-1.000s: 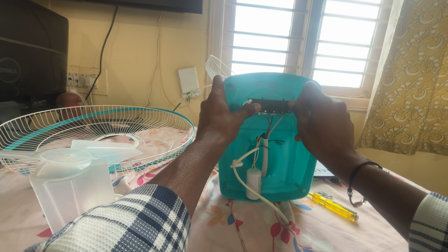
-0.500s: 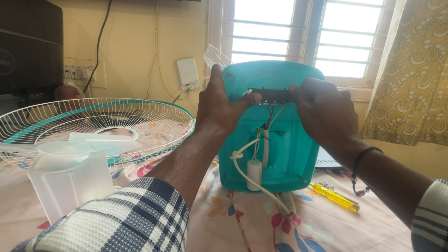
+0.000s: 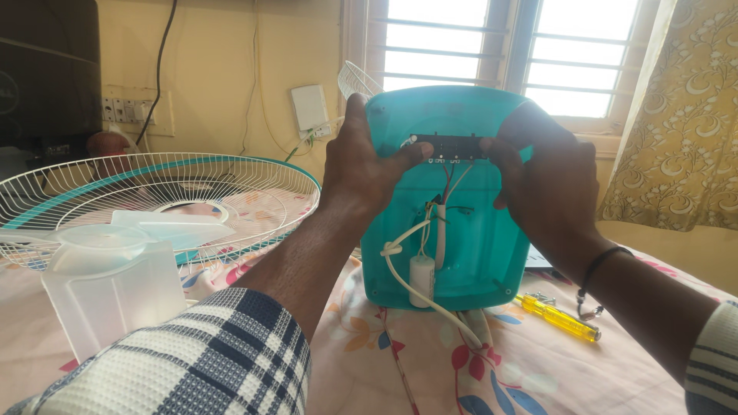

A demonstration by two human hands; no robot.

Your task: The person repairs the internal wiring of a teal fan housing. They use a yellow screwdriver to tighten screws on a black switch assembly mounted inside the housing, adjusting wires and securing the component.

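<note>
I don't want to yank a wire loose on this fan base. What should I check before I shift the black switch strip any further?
1. Both hands on the strip: ok. The left hand and right hand pinch the ends of the black switch strip.
2. Teal base steady: ok, it stands on edge on the floral cloth, braced by both hands.
3. Wire slack: ok, the thin wires hang loose below the strip.
4. White capacitor still connected: cannot tell, its joints are not visible.
5. White cord free: not ok, it is knotted inside the base.
6. Yellow screwdriver handy: ok, beside the base.
</note>
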